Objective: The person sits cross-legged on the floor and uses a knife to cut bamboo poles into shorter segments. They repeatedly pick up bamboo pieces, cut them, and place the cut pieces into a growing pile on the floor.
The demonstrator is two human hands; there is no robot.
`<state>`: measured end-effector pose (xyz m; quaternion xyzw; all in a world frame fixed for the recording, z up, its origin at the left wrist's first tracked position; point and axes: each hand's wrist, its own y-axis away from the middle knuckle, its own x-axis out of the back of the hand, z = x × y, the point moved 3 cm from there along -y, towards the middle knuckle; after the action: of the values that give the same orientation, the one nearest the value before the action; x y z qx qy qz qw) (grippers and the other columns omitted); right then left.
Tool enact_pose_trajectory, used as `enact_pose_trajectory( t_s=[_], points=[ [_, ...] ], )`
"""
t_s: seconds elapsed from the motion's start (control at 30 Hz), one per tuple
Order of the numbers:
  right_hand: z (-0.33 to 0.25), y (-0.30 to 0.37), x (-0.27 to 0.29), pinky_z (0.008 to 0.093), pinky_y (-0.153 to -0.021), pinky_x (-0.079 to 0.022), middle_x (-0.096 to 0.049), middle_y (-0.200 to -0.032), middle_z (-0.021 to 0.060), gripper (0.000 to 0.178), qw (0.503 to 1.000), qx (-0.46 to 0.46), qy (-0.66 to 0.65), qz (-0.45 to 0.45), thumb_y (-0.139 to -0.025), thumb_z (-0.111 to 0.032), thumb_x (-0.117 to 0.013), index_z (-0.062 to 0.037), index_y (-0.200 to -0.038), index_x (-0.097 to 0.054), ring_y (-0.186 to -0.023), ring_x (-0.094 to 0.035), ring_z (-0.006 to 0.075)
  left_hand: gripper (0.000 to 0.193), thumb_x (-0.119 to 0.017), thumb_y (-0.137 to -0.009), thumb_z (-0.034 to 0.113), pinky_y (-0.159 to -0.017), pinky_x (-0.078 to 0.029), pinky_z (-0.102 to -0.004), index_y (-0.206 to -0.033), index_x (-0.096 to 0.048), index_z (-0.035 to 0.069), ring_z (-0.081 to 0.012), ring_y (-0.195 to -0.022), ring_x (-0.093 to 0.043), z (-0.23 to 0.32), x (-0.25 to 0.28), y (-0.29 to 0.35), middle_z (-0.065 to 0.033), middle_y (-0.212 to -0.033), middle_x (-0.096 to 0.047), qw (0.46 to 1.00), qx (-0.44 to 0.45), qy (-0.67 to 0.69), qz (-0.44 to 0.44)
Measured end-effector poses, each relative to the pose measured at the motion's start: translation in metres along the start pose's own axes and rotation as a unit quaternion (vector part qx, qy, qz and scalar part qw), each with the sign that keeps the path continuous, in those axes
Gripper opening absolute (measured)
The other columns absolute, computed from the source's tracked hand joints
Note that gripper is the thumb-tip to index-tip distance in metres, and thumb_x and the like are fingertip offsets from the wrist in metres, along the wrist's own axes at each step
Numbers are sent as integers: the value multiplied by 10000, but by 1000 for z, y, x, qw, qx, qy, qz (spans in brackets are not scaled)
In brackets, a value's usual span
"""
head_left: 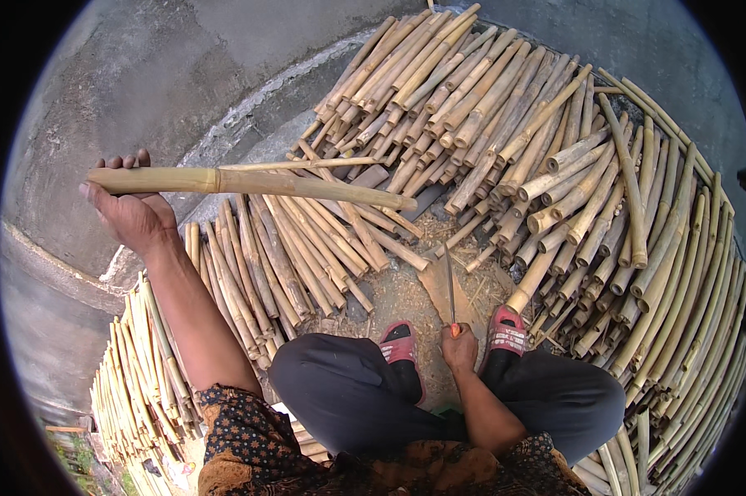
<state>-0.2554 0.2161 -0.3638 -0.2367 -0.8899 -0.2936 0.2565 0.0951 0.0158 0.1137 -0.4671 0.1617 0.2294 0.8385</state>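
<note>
My left hand [135, 213] grips the pole [261, 183] by its end, perhaps to free its length; apart, my right hand [461, 348] clasps the tool [451, 291]

Left hand [144, 217] stretched far out, curled; right hand [460, 350] clenched in closer

Stained grey wall [141, 74] was softly lit, bluish-grey wall [629, 45] was seen upper right, ground [383, 291] was strewn with pale shavings [498, 288], greenery [83, 456] was glimpsed at lower left.
</note>
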Motion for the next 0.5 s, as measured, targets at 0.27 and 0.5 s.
enact_pose_trajectory(
  t_s=[0.27, 0.5],
  points=[
    [-65, 27, 40, 510, -801, -539, -715, -896, 272, 354, 990, 114, -79, 17, -934, -319, -660, 5, -1077, -674, -877, -700, 469, 430, -681, -1015, 365, -730, -634, -399, -1162, -459, 28, -247, -913, -679, -12, -17, 121, -125, -944, -602, 984, 173, -35, 6],
    [-140, 80, 83, 492, -752, -550, -698, -867, 276, 342, 952, 253, -164, -54, -958, -293, -664, 20, -1097, -656, -841, -701, 465, 331, -674, -1026, 255, -742, -564, -329, -1185, -543, -4, -188, -847, -642, 15, -35, 162, -115, -965, -632, 971, 211, 13, -108]
  ],
)
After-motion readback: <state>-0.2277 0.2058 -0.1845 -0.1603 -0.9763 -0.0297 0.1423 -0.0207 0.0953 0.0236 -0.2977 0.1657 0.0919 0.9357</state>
